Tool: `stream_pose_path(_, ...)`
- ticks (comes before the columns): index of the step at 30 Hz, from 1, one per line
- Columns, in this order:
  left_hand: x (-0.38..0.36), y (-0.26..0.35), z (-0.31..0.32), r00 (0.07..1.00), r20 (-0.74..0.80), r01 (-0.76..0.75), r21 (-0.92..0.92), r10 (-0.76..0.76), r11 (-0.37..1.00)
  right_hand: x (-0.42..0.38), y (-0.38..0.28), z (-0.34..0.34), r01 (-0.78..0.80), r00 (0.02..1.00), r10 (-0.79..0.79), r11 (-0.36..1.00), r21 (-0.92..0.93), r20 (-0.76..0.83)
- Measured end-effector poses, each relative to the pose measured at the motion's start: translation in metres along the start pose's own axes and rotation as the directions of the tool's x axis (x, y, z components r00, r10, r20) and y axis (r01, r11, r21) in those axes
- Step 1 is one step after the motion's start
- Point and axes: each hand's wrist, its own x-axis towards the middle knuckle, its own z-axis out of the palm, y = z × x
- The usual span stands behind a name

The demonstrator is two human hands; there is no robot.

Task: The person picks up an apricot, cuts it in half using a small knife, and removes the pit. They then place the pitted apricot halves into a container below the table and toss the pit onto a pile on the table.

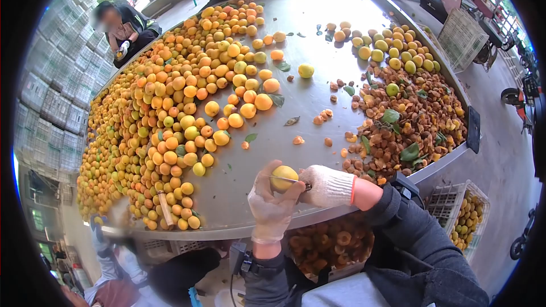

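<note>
Over the near edge of the metal table (318, 162), my left hand (269, 209), in a thin pale glove, grips a yellow apricot (284, 173) between thumb and fingers. My right hand (327, 186), wearing a white knitted glove, is closed on a small knife (291, 180). The thin blade lies across the apricot's side, close to my left thumb. Below my hands stands a container of halved apricots (333, 240), partly hidden by my arms.
Whole apricots (176, 96) cover the table's left side. At right lie a heap of pits (406, 119) with leaves and a cluster of greenish apricots (398, 48). A crate of fruit (469, 219) stands right. Other people (128, 28) work around the table.
</note>
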Motion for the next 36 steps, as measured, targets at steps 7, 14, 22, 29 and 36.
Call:
stream_pose_path(7, 0.002, 0.020, -0.010, 0.987, 0.114, 0.139, -0.234, -0.115, 0.962, -0.003, -0.010, -0.009, 0.016, 0.989, -0.030, 0.995, 0.095, 0.147)
stream_pose_path(14, 0.006, 0.013, -0.006, 0.992, 0.016, -0.123, 0.077, 0.122, 0.989, -0.023, -0.037, -0.034, -0.148, 0.947, 0.256, 0.885, 0.442, -0.195)
stream_pose_path(22, 0.007, 0.015, 0.012, 0.837, 0.179, -0.538, 0.445, 0.517, 0.716, -0.014, -0.027, -0.017, -0.018, 0.948, 0.130, 0.933, 0.360, -0.290)
stream_pose_path(29, 0.008, 0.013, 0.015, 0.804, 0.166, -0.586, 0.379, 0.571, 0.716, -0.021, -0.040, -0.028, -0.093, 0.964, 0.211, 0.837, 0.539, -0.161)
stream_pose_path(36, 0.011, 0.018, 0.013, 0.769, 0.274, -0.636, 0.420, 0.578, 0.647, -0.021, -0.033, -0.035, -0.075, 0.981, 0.145, 0.896, 0.438, -0.129)
